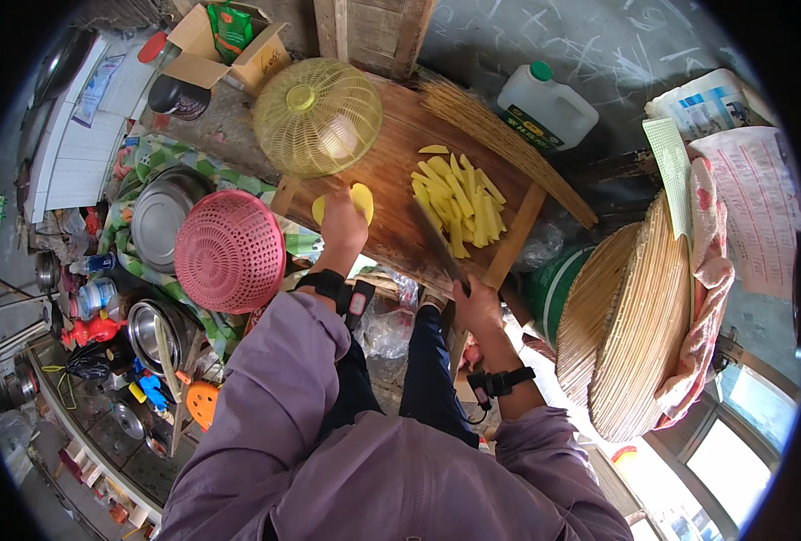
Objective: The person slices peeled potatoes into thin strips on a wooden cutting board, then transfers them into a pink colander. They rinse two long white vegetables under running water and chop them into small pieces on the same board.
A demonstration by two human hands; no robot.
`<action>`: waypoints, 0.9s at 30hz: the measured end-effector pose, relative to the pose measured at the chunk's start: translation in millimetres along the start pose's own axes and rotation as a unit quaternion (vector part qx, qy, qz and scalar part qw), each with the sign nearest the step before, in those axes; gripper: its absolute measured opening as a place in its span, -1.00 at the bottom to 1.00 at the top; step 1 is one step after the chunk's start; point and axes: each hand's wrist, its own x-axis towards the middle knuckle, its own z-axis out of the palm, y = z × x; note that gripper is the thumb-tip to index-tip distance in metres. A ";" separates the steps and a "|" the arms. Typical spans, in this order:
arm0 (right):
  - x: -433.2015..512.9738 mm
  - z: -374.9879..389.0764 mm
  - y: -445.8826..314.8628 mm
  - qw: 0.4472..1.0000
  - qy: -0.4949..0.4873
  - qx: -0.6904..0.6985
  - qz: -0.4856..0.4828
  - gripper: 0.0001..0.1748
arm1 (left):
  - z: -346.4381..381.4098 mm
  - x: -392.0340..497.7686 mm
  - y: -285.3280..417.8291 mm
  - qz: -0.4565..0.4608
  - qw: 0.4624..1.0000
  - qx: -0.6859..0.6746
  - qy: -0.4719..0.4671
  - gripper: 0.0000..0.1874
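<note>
My left hand (344, 222) grips peeled yellow potato pieces (362, 201) at the near left edge of a brown wooden board (390, 128). The pieces show on both sides of the hand; fingers and palm hide the rest. My right hand (478, 308) holds the handle of a kitchen knife (439, 242). Its dark blade points away from me, over the board's near edge, just left of a heap of thick-cut potato sticks (471, 209). One slim potato slice (433, 149) lies apart beyond the heap.
A yellow mesh dome cover (292, 128) stands at the board's far left. The pink plastic colander (228, 253) sits left of my forearm. Along the right are a straw whisk broom (509, 149), a plastic jug (542, 108) and round woven reed lids (634, 324).
</note>
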 end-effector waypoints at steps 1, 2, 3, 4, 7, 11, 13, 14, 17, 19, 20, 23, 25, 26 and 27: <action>4.4 0.2 3.1 1.000 0.019 0.021 0.010 -0.60 | -1.3 1.7 4.0 -0.006 1.000 0.010 0.003 -0.50; 8.5 1.8 3.4 1.000 0.024 0.007 0.019 -0.60 | -2.1 3.5 7.3 -0.016 1.000 0.015 -0.018 -0.50; 9.5 2.2 3.3 0.999 0.027 0.023 -0.007 -0.61 | -1.7 3.5 9.9 -0.026 0.999 0.020 -0.040 -0.50; 9.3 3.0 1.0 0.999 0.022 0.026 -0.009 -0.61 | -0.8 2.8 11.8 -0.036 0.997 0.025 -0.061 -0.50; -0.4 5.7 -15.3 0.999 0.024 0.013 -0.029 -0.62 | 14.4 -22.1 21.5 -0.057 0.995 0.001 -0.079 -0.51; -12.4 5.3 -41.2 0.999 0.016 -0.013 -0.034 -0.63 | 35.9 -55.8 28.3 -0.074 0.992 -0.091 -0.053 -0.53; -14.7 2.7 -47.9 0.999 0.013 -0.042 -0.024 -0.65 | 41.5 -58.4 27.6 -0.070 0.991 -0.109 -0.032 -0.55; -14.7 2.3 -50.1 0.999 0.007 -0.050 -0.018 -0.66 | 43.0 -58.7 26.8 -0.073 0.990 -0.118 -0.024 -0.55; -13.1 4.4 -50.2 0.999 0.005 -0.037 -0.010 -0.66 | 43.2 -55.4 24.8 -0.054 0.989 -0.133 -0.016 -0.55; -9.8 10.4 -48.2 1.000 0.005 -0.014 -0.010 -0.66 | 42.1 -55.8 24.9 -0.067 0.989 -0.125 -0.036 -0.56; -7.3 14.0 -46.9 1.000 0.003 -0.001 -0.011 -0.66 | 41.6 -56.3 25.3 -0.073 0.989 -0.122 -0.046 -0.56; 7.3 28.7 -47.3 1.000 0.002 -0.004 -0.015 -0.65 | 39.3 -57.6 26.2 -0.055 0.990 -0.129 -0.032 -0.55; 20.7 35.7 -50.4 0.999 0.027 -0.004 -0.036 -0.63 | 37.3 -57.4 25.9 -0.058 0.988 -0.135 -0.042 -0.55; 25.8 38.2 -53.4 0.997 0.051 0.005 -0.056 -0.62 | 35.7 -56.8 25.4 -0.058 0.988 -0.137 -0.045 -0.56; 28.0 38.7 -55.3 0.996 0.059 0.008 -0.061 -0.61 | 34.7 -57.3 24.9 -0.063 0.987 -0.144 -0.047 -0.56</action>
